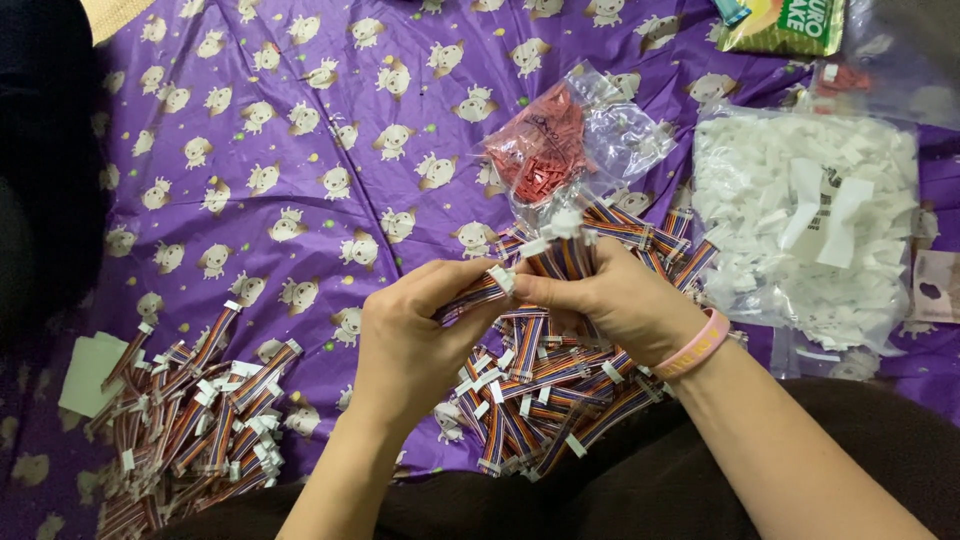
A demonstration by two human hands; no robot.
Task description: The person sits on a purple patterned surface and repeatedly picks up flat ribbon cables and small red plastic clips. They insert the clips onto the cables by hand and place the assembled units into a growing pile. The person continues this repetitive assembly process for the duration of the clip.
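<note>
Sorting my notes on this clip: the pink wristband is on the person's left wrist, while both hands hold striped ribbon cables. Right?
Not quite. The head view shows the pink wristband on the right wrist. Both the left hand and right hand do hold striped ribbon cables.

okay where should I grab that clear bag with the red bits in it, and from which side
Probably by the crumpled empty plastic at the far right of the clear bag, coming from above with the fingers. The red pieces bunch at its left, so that slack film pinches easily, clear of the cable pile.
</note>
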